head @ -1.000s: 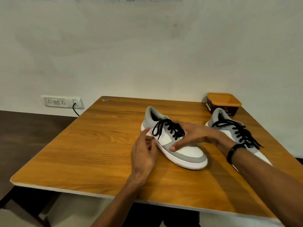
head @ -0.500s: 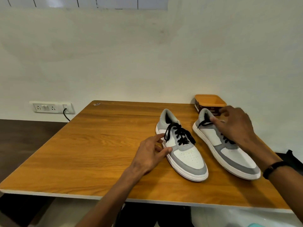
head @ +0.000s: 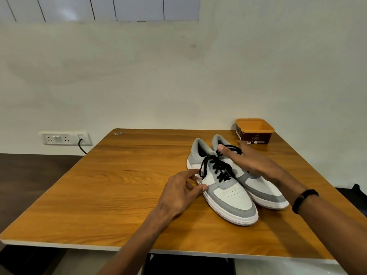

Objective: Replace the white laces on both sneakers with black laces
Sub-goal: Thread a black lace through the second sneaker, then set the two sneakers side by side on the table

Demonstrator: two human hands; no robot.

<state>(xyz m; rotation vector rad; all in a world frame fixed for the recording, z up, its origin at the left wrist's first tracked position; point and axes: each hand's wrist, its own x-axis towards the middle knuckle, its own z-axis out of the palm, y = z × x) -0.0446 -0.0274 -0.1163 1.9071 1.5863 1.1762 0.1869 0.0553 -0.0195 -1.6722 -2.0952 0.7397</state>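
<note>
My left hand (head: 179,193) rests slack against the near grey-and-white, black-laced sneaker (head: 223,187), steadying it. At two o'clock, my right hand (head: 252,161) lies flat, grasping nothing, on the far matching sneaker (head: 264,187), squaring the pair.

Your wooden table (head: 123,187) carries two grey-white sneakers, black-laced: left sneaker (head: 228,197) touching right sneaker (head: 264,187). Orange tub (head: 254,131) near far right corner.
</note>
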